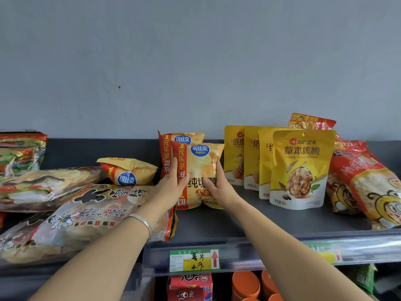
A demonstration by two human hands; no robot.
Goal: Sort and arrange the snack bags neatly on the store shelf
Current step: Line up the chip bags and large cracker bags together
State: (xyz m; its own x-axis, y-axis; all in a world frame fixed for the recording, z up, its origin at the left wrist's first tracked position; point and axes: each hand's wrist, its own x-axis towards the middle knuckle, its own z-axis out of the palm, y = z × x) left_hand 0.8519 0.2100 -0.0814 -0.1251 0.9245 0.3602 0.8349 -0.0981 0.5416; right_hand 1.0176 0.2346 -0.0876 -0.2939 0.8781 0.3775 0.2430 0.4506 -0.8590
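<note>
Two hands held the front chip bag (199, 170) upright on the shelf (238, 218) at the centre of the frame. The left hand (171, 185) gripped its left edge and the right hand (217, 183) its right edge, thumbs on the front face. A second chip bag (184, 137) stood just behind it; a third chip bag (128, 171) lay on its side to the left. Yellow walnut pouches (300, 168) stood in a row at centre right.

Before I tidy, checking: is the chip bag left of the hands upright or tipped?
Tipped: the chip bag lies on its side, logo tilted.
</note>
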